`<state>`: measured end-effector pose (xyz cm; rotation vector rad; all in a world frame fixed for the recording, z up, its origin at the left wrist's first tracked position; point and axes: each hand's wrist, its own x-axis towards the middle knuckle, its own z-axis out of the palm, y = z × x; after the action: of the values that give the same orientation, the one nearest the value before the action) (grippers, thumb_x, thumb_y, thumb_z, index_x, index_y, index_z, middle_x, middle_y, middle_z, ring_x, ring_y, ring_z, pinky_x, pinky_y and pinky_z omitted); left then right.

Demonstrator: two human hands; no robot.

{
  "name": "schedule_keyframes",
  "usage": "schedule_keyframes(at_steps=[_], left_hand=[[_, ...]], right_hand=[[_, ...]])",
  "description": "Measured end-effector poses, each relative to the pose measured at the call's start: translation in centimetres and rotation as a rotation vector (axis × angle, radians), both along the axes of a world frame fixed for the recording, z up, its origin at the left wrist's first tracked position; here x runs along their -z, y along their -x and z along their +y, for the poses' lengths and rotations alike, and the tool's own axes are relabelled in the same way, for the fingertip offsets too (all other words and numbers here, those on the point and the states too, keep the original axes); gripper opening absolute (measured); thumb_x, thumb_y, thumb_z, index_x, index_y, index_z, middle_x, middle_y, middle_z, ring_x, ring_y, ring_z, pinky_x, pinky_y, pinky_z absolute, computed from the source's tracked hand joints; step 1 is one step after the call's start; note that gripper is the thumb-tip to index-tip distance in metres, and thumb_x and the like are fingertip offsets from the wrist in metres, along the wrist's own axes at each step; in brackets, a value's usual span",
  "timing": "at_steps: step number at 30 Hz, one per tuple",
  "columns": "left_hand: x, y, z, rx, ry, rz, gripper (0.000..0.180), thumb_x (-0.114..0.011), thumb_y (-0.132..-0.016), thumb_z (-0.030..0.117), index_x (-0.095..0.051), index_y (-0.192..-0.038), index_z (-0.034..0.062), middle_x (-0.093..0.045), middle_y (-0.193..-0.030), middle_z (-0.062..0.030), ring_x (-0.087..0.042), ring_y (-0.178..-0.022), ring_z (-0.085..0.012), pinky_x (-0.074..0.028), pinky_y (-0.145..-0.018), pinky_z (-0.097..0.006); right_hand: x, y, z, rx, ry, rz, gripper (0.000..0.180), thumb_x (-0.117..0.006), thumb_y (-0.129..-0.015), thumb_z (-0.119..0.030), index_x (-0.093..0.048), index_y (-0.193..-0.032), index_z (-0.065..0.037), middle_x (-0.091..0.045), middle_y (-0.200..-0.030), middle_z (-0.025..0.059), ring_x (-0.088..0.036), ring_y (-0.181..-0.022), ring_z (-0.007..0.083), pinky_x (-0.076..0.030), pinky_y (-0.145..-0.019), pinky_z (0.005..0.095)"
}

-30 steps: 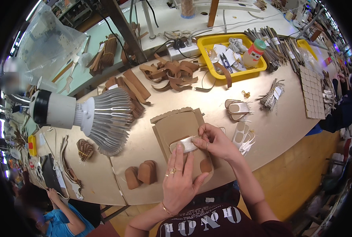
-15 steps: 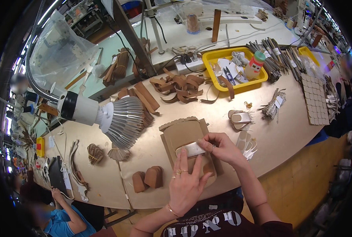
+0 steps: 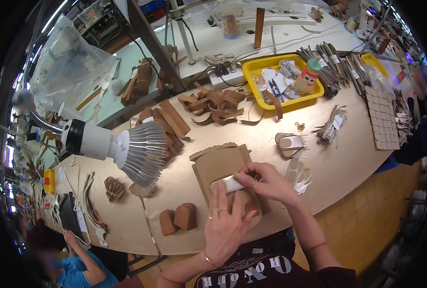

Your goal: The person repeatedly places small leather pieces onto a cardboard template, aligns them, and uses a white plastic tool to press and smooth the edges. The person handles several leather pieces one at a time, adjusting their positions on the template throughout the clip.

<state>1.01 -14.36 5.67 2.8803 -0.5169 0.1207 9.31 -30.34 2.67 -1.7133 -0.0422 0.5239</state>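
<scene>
A pale, strap-like piece (image 3: 230, 184) with a brown edge lies on a brown cardboard board (image 3: 218, 161) directly in front of me. My left hand (image 3: 225, 233) rests on it with outstretched fingers, the fingertips at its left end and near edge. Thumb and fingers of my right hand (image 3: 267, 181) pinch its right end, hiding that part. A brown leather piece (image 3: 251, 206) shows on the board between my hands. Left of the board stand two stacks of round-topped brown leather pieces (image 3: 185, 217).
A lamp (image 3: 139, 151) with a finned head hangs over the table's left. Beyond the board lie curled leather strips (image 3: 213, 106) and a yellow tray (image 3: 283, 105) with snips and a bottle (image 3: 307, 77). Pale rounded tabs (image 3: 290, 142) sit right. A person in blue (image 3: 91, 271) is at lower left.
My right hand has shifted slightly left along the pale piece, covering more of its right end. My left hand stays pressed on it. The whole view has shifted slightly.
</scene>
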Motion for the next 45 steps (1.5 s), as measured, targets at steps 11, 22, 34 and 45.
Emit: schedule_keyframes(at_steps=[11,22,34,45], left_hand=[[-0.2,0.1,-0.4,-0.004,-0.059,-0.02,0.054,-0.068,-0.083,0.042,-0.06,-0.121,0.0039,-0.043,-0.138,-0.0294,-0.052,-0.119,-0.041,-0.049,-0.095,-0.04],[3.6,4.1,4.3,-0.073,0.477,-0.095,0.04,-0.073,-0.079,0.023,-0.064,-0.116,0.011,-0.041,-0.142,-0.0252,-0.042,-0.131,-0.0402,-0.013,-0.114,-0.058],[4.2,2.3,11.2,-0.463,0.4,-0.028,0.026,-0.063,-0.087,0.012,-0.065,-0.112,0.0089,-0.055,-0.13,-0.01,-0.05,-0.124,-0.0281,-0.009,-0.116,-0.055],[3.5,1.6,9.5,-0.394,0.471,-0.056,0.026,-0.065,-0.084,0.011,-0.066,-0.11,0.0082,-0.056,-0.129,-0.0106,-0.051,-0.123,-0.0263,-0.009,-0.117,-0.055]], right_hand=[[-0.2,0.6,1.1,0.094,0.165,-0.182,0.036,-0.071,-0.087,-0.032,-0.064,-0.088,0.003,-0.064,-0.073,0.0146,-0.062,-0.066,0.0237,-0.049,-0.062,0.0341],[2.0,-0.5,-4.5,0.352,-0.03,-0.325,0.013,-0.067,-0.09,-0.015,-0.065,-0.086,-0.002,-0.063,-0.074,-0.001,-0.056,-0.072,0.0063,-0.045,-0.063,0.0242],[1.8,2.0,-9.3,0.212,0.447,-0.203,0.038,-0.077,-0.08,-0.018,-0.06,-0.11,-0.003,-0.059,-0.085,0.0048,-0.055,-0.079,0.014,-0.046,-0.069,0.0296],[0.5,5.1,-2.8,-0.158,0.047,-0.333,0.03,-0.082,-0.075,-0.022,-0.061,-0.089,-0.005,-0.058,-0.095,0.005,-0.056,-0.089,0.0172,-0.046,-0.081,0.0303]])
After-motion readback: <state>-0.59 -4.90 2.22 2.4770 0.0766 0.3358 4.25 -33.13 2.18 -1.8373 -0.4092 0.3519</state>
